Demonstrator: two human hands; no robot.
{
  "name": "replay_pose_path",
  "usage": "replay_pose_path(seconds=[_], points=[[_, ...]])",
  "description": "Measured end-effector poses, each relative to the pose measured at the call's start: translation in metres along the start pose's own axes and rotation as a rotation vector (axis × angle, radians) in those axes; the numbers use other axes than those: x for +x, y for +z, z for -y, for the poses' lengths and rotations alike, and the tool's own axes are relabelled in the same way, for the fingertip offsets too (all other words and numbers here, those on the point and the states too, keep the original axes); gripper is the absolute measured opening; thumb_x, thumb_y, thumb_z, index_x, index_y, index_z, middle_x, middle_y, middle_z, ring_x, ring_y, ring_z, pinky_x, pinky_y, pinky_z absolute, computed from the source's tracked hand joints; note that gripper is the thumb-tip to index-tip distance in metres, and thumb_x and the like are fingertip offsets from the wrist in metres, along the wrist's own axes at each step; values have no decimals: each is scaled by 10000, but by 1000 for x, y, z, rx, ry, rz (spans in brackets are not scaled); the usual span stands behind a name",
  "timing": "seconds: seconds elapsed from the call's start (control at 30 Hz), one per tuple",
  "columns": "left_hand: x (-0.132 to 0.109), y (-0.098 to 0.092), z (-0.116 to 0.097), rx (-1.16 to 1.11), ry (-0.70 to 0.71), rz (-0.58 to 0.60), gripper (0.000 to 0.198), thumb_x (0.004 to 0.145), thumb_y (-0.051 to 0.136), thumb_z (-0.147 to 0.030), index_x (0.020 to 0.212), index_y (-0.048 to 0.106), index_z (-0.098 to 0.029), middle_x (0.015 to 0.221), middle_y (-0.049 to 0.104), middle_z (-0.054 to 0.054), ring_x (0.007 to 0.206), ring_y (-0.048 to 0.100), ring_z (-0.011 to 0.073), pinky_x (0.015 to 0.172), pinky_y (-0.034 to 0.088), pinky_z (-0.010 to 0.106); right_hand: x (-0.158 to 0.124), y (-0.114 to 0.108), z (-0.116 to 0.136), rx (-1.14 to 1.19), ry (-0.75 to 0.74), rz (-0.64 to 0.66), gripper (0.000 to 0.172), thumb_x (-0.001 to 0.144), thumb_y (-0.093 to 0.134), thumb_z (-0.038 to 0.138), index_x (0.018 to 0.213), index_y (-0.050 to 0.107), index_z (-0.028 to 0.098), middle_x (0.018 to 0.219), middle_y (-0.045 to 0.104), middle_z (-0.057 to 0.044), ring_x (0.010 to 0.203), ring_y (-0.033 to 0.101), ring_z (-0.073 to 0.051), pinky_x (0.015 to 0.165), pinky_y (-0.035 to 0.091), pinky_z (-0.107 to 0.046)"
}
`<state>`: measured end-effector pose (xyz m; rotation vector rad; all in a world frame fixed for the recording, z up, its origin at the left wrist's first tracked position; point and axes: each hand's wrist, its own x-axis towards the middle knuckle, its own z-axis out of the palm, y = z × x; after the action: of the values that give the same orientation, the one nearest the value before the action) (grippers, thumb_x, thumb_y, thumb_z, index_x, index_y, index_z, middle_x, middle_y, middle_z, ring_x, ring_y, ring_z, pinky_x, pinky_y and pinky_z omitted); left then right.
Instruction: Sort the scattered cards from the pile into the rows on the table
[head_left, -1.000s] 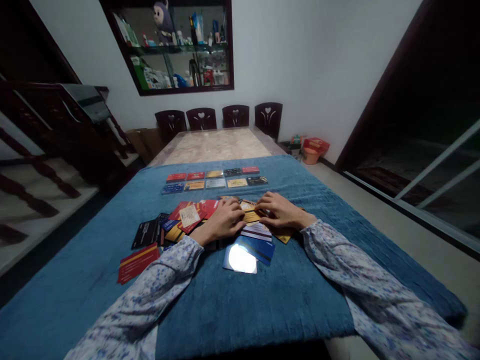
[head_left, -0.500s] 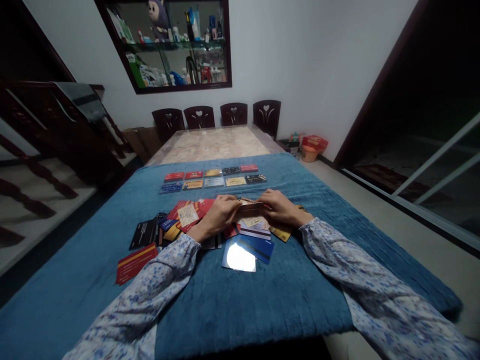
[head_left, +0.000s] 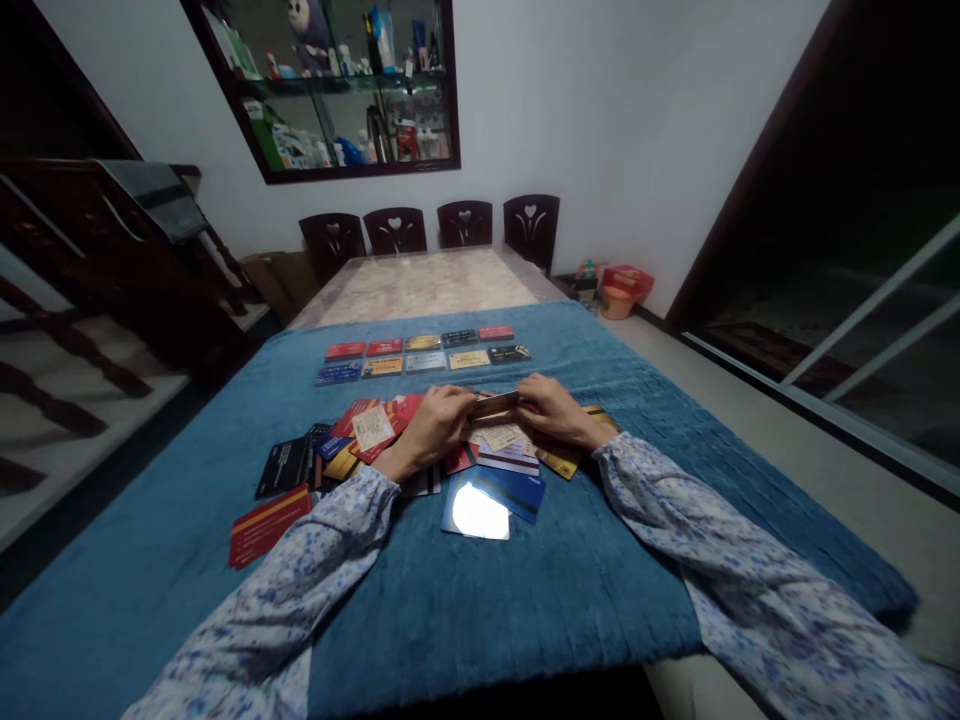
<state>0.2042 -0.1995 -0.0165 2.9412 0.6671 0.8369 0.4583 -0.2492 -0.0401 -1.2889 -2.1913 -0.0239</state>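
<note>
Between my two hands is a small stack of cards, seen almost edge-on above the loose pile. My left hand is closed on its left end, and my right hand pinches its right end. Below them lie a cream card, a white card with a dark stripe, a blue card and a shiny card reflecting light. A gold card sits under my right hand. Left of my left arm, red, black and yellow cards overlap, with a cream card on top.
Two rows of cards lie farther back, including a red card and a light blue card. A red card stack is at the left. A blue cloth covers the near table; chairs stand beyond its bare end.
My hands still hold the cards between them. The held cards have tilted slightly, their right end now a little higher. The whole view has shifted slightly.
</note>
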Motion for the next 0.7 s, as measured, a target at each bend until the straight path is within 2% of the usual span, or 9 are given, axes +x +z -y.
replay_pose_path(seconds=[0.2, 0.37, 0.5, 0.7], points=[[-1, 4, 6, -31, -27, -86, 274, 899, 487, -75, 1045, 699, -170, 1036, 721, 99, 986, 645, 214, 855, 469, 344, 3, -3, 11, 208, 110, -228, 89, 893, 560, 246, 893, 641, 209, 892, 696, -59, 855, 604, -216, 801, 465, -342], [-2, 5, 5, -49, -32, -33, 263, 905, 523, -117, 1086, 706, -172, 1061, 725, 111, 1028, 640, 236, 873, 468, 372, 7, -5, 19, 303, 122, -301, 131, 934, 522, 306, 971, 610, 216, 928, 699, -42, 876, 644, -207, 805, 481, -320], [-2, 4, 5, -79, -50, -18, 242, 910, 551, -159, 1096, 706, -169, 1062, 735, 117, 1050, 633, 249, 896, 471, 410, 8, -7, 23, 163, 41, -330, 166, 968, 507, 310, 1016, 636, 216, 914, 699, -62, 855, 627, -216, 806, 457, -337], [0, -2, -2, -128, -100, -147, 244, 911, 522, -122, 1047, 715, -180, 1026, 742, 97, 1041, 635, 236, 904, 489, 413, 8, -15, 30, -159, -61, -256, 309, 1036, 417, 317, 1109, 704, 226, 892, 702, -87, 914, 553, -233, 894, 382, -397]])
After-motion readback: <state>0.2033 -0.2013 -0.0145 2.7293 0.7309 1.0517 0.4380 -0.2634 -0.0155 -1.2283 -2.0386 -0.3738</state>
